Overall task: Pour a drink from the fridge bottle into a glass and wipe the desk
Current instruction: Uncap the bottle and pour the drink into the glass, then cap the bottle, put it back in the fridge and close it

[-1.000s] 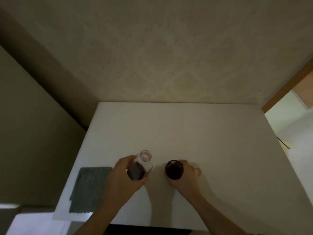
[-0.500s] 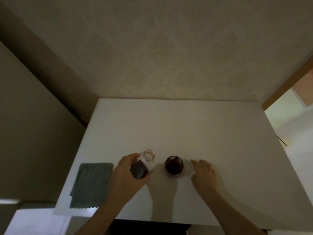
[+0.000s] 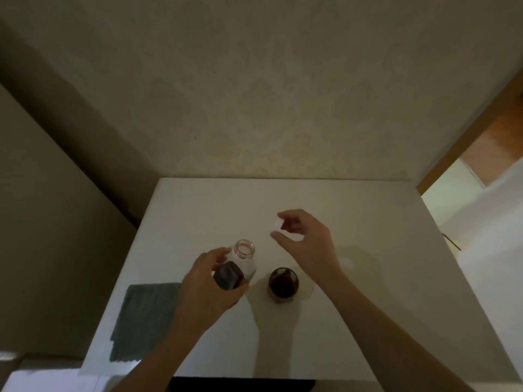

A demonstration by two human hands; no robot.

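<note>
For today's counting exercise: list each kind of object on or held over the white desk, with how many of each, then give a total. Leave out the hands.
Bottle: 1, open, dark drink inside, in the left hand
Glass: 1, holding dark drink
Cap: 1, white, in the right hand
Cloth: 1, grey-green, at the desk left edge
Total: 4

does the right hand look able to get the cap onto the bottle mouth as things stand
Probably yes: the right hand holds the cap near the bottle, whose mouth is open and uncovered, steadied by the left hand.
</note>
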